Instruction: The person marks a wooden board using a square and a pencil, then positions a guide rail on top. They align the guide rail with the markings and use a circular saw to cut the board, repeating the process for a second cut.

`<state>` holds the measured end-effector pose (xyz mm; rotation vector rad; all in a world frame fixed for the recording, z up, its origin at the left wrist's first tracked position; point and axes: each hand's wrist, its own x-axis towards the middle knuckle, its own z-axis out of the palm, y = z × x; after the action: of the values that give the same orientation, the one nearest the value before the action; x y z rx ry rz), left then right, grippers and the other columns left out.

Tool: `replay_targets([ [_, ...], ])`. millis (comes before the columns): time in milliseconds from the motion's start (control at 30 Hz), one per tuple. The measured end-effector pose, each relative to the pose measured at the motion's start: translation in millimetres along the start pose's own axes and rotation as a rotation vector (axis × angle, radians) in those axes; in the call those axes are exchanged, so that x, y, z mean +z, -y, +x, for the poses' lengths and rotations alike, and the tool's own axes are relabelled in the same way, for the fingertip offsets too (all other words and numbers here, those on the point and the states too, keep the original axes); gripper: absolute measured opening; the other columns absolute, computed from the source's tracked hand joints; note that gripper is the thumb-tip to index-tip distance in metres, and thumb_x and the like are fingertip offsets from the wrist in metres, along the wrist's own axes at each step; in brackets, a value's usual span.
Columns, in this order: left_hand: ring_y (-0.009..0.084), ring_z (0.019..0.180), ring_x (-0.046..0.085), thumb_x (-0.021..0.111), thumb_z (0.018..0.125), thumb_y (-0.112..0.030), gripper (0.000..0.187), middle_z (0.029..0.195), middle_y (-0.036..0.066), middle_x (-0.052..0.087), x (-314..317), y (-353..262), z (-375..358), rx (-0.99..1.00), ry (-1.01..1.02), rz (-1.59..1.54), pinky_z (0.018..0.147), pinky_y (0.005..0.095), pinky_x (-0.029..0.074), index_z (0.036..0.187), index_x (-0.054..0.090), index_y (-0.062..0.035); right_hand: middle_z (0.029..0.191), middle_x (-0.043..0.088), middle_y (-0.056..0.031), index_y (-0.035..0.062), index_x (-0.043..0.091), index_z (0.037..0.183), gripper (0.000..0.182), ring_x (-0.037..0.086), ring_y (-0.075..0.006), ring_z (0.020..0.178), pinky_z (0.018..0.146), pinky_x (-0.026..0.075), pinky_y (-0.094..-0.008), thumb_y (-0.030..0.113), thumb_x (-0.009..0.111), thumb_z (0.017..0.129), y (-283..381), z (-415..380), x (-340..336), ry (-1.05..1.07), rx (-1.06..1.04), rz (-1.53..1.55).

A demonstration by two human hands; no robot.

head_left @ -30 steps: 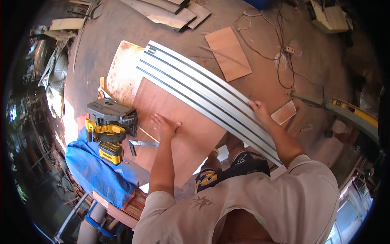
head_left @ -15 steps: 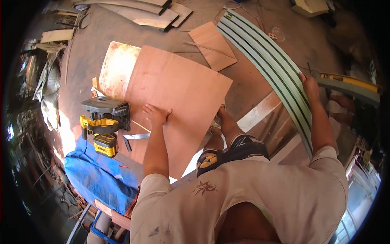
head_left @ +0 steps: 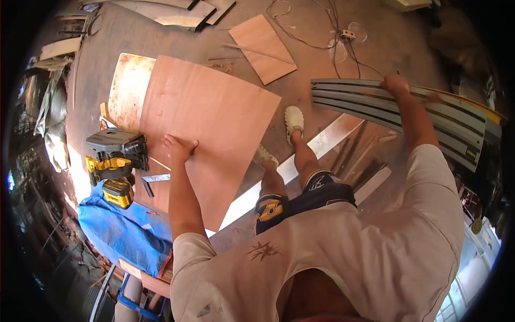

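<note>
A reddish plywood sheet (head_left: 214, 112) lies on the left, with my left hand (head_left: 179, 149) flat on it, fingers spread. My right hand (head_left: 396, 85) is closed on the upper edge of a grooved grey guide rail (head_left: 370, 104), which stretches out to the right. Near the sheet's left edge sits a yellow and black circular saw (head_left: 115, 161). A metal square (head_left: 155, 178) with a dark handle rests on the sheet beside the saw.
A blue tarp (head_left: 120, 231) hangs at the lower left. A smaller plywood piece (head_left: 263, 48) and cables with a socket block (head_left: 347, 35) lie on the floor. Beyond my feet are a white board (head_left: 327, 134) and wood strips. Curved boards (head_left: 171, 13) lie at the top.
The rail has swung from a steep diagonal to lying nearly crosswise at the right, and my right hand has moved up with it. The whole view has shifted slightly; my left hand stays on the sheet.
</note>
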<state>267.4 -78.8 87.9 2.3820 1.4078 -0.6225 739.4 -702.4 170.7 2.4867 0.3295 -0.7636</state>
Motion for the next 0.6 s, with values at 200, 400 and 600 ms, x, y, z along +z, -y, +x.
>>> replay_targets([
  [200, 0.0449, 0.142, 0.017, 0.074, 0.075, -0.054, 0.107, 0.153, 0.032, 0.015, 14.5, -81.8, -5.3, 0.355, -0.172, -0.220, 0.112, 0.0590, 0.021, 0.149, 0.019, 0.0015, 0.122, 0.064, -0.0091, 0.0101, 0.067, 0.114, 0.039, 0.060, -0.0284, 0.115, 0.093, 0.050, -0.0419, 0.039, 0.063, 0.089, 2.9, 33.6, 1.9, 0.162, -0.035, -0.075],
  [400, 0.0455, 0.139, 0.025, 0.064, 0.082, -0.054, 0.090, 0.149, 0.030, 0.028, 37.8, -246.5, -32.0, 0.669, -0.388, -0.020, 0.112, 0.0574, 0.020, 0.145, 0.032, 0.0015, 0.114, 0.066, -0.0131, 0.0078, 0.069, 0.108, 0.037, 0.062, -0.0331, 0.109, 0.092, 0.049, -0.0456, 0.038, 0.064, 0.088, -7.0, 60.8, 23.5, 0.119, -0.076, 0.062],
  [600, 0.0463, 0.140, 0.021, 0.055, 0.090, -0.050, 0.076, 0.151, 0.028, 0.026, 63.6, -284.3, -77.0, 0.772, -0.351, 0.076, 0.113, 0.0565, 0.020, 0.142, 0.037, 0.0017, 0.114, 0.067, -0.0122, 0.0082, 0.069, 0.109, 0.037, 0.061, -0.0328, 0.110, 0.091, 0.049, -0.0448, 0.038, 0.065, 0.087, -11.0, 66.8, 19.3, 0.139, -0.024, 0.159],
])
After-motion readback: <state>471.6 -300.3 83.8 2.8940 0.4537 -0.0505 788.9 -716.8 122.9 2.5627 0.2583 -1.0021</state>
